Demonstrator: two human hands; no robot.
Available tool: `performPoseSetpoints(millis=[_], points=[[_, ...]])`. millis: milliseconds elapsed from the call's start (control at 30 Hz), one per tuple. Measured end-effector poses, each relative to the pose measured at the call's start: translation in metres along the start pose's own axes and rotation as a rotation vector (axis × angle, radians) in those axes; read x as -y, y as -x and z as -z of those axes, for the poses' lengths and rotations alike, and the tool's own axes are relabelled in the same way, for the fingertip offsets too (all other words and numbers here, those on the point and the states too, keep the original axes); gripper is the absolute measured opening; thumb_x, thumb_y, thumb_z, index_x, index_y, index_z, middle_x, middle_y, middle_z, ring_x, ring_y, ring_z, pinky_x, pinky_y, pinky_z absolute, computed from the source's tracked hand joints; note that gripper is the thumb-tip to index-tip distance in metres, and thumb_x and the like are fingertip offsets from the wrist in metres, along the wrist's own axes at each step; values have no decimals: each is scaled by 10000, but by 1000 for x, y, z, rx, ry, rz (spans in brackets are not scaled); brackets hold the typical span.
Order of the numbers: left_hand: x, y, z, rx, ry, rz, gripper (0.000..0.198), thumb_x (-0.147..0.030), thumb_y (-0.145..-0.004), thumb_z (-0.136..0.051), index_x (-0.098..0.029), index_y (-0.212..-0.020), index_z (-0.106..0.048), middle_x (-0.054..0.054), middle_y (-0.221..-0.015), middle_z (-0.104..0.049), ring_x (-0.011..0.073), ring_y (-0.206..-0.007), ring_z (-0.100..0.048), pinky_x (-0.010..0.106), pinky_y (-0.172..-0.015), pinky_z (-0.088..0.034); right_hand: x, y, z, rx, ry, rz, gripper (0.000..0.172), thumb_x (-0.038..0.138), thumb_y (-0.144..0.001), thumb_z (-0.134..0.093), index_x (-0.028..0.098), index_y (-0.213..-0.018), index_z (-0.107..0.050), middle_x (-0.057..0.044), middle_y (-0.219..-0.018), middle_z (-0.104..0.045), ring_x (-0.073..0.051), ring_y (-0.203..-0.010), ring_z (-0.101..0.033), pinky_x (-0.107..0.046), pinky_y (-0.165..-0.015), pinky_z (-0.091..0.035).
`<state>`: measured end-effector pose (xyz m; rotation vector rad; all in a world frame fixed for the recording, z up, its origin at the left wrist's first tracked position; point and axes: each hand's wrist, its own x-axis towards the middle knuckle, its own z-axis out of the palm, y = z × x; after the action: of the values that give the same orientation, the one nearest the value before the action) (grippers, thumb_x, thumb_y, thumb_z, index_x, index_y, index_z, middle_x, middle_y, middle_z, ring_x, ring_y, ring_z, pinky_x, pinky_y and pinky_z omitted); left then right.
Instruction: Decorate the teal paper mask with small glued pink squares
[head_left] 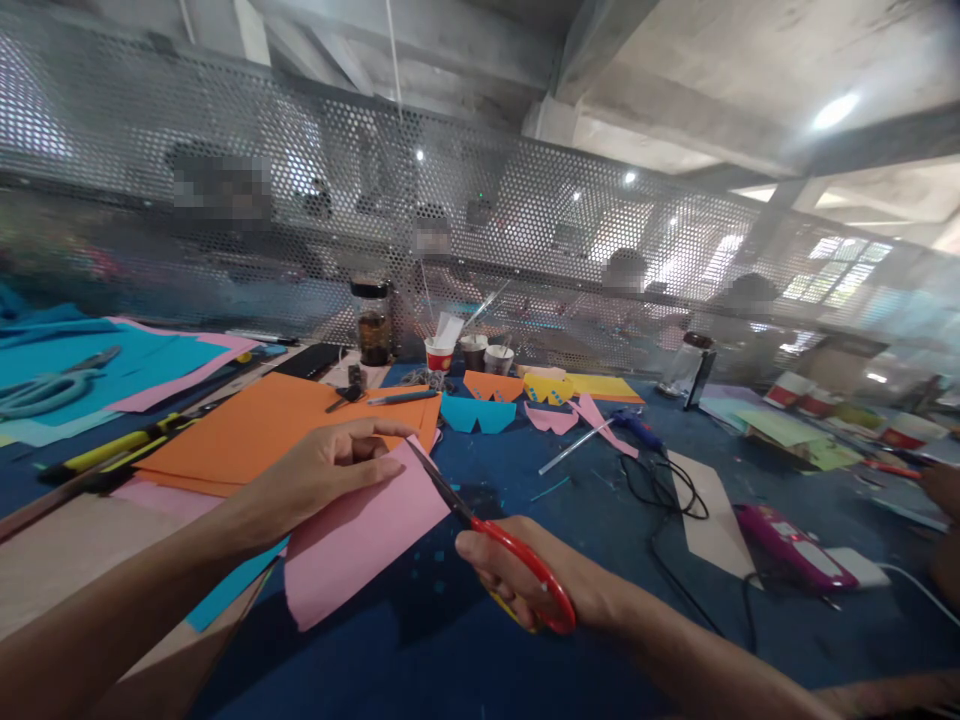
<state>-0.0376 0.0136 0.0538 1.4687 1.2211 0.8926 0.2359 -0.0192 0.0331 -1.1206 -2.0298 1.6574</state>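
Note:
My left hand [341, 465] pinches the upper edge of a pink paper sheet [367, 545], which hangs tilted above the dark blue table. In my right hand [517, 570] is a pair of scissors [529, 560] with red handles, fingers wrapped through the loops. The scissor blades lie at the sheet's right edge, their tips close to my left fingertips. Behind my left hand lie orange sheets [240, 425]. Beyond the scissors stand folded paper cut-outs: a blue one [478, 413], an orange one [493, 385], a yellow one [547, 388] and a pink one [551, 418].
Blue-handled scissors [56, 390] rest on blue sheets at the left, near yellow cutters [112, 450]. A jar [373, 325] and paper cups [440, 355] line the perforated metal screen [487, 220]. Rightward are a glue gun [637, 428], its cable and a magenta box-like device [795, 545]. Another person's hand [943, 490] shows far right.

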Motion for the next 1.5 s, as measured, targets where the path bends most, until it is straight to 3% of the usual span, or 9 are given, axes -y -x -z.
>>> performPoseSetpoints(millis=[367,700,1500], points=[[2,-1,3,45,-7,11,534,-449,-850,-728,-239,-1317,-577,-32,-754,-615,130,-628,-571,232,-542,-428,1,0,0,-6,6,-7,593,642,-992,-436,183,-616,-433,60,-451,-437,-66,-393,-441,-177,-418,-351],[-2,0,0,-3,-76,22,590,-510,-809,-721,-244,-1322,-601,30,-839,-674,192,-675,-637,279,-556,-484,2,2,1,-3,14,-4,616,651,-992,-424,185,-590,-423,56,-439,-429,-70,-400,-438,-181,-440,-353],[0,1,-4,-42,-28,22,577,-492,-773,-751,-256,-1285,-631,2,-793,-661,168,-647,-620,256,-544,-462,2,3,2,-4,63,12,634,654,-996,-413,178,-577,-443,44,-467,-455,-73,-437,-460,-184,-458,-361]])
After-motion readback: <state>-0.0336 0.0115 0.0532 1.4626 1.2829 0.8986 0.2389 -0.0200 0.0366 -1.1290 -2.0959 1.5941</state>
